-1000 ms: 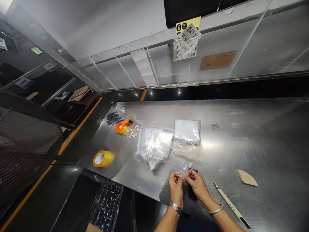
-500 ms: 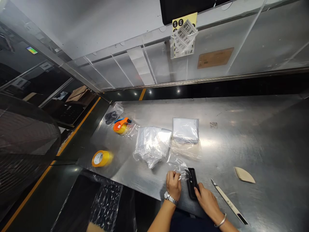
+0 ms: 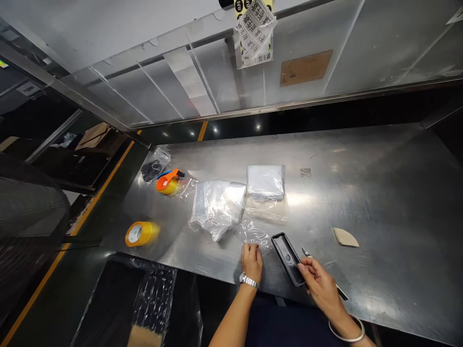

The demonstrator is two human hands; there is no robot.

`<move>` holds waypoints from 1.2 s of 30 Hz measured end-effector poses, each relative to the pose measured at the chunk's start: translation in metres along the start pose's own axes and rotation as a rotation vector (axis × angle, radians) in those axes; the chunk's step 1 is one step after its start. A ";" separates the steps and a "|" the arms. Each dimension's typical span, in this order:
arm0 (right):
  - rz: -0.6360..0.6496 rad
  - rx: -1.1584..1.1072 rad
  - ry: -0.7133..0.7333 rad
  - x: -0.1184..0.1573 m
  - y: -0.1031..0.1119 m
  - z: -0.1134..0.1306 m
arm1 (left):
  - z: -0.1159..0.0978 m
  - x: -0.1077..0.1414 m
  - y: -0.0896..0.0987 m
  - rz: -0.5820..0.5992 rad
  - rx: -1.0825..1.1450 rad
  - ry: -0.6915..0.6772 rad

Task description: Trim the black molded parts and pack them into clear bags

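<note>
A shallow black rectangular tray (image 3: 288, 259), hollow side up and tilted, is pinched at its lower right edge by my right hand (image 3: 320, 285). Beneath that hand lies a craft knife (image 3: 341, 292); its middle is hidden, while the tip and the dark handle end show. My left hand (image 3: 252, 262), wearing a metal watch, has its fingers curled closed on the near edge of a small clear plastic bag (image 3: 254, 233). A crumpled clear plastic bundle (image 3: 218, 207) rests beyond it, beside a stack of clear plastic bags (image 3: 266, 182).
On the metal table (image 3: 390, 202) are a tape roll (image 3: 139, 234), an orange tape dispenser (image 3: 169, 182), a bag with black contents (image 3: 154, 168) and a beige wedge-shaped pad (image 3: 345, 237). A clear panel with label sheets (image 3: 255, 33) rises behind. Dark plastic-wrapped material (image 3: 148, 294) is below the left edge.
My right hand has lifted and turned the black tray so its hollow side shows, moving over the knife. My left hand has drawn slightly away from the tray. The camera view has shifted.
</note>
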State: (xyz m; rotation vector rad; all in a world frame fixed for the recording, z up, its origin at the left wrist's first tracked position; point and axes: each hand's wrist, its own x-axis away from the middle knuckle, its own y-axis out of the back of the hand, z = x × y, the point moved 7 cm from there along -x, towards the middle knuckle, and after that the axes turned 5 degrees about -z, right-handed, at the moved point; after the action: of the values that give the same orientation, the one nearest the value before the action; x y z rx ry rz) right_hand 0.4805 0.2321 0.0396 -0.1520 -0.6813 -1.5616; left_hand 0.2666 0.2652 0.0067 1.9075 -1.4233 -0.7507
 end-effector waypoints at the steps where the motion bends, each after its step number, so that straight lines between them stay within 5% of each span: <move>1: -0.002 -0.022 -0.004 0.001 0.001 0.000 | 0.001 0.001 -0.001 0.006 -0.002 0.010; 5: 0.024 -0.103 -0.021 0.002 0.002 -0.002 | 0.005 0.002 -0.003 0.024 0.002 0.062; 13: 0.345 -0.191 -0.130 -0.007 -0.033 -0.020 | 0.013 0.002 -0.010 0.123 0.113 0.061; 26: 0.222 -0.088 -0.044 -0.037 -0.055 -0.036 | 0.001 0.005 -0.001 0.130 0.043 -0.077; 32: 0.209 0.023 0.157 -0.032 -0.062 -0.011 | -0.031 0.014 0.002 0.107 -0.061 -0.198; 36: 0.197 0.074 0.117 -0.037 -0.060 -0.008 | -0.055 0.018 0.015 0.102 -0.041 -0.259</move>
State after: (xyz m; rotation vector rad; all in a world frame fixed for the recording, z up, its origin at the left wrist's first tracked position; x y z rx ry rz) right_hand 0.4311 0.2580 -0.0046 -0.0694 -0.6119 -1.3435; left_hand 0.3038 0.2529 0.0519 1.7404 -1.6337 -0.9977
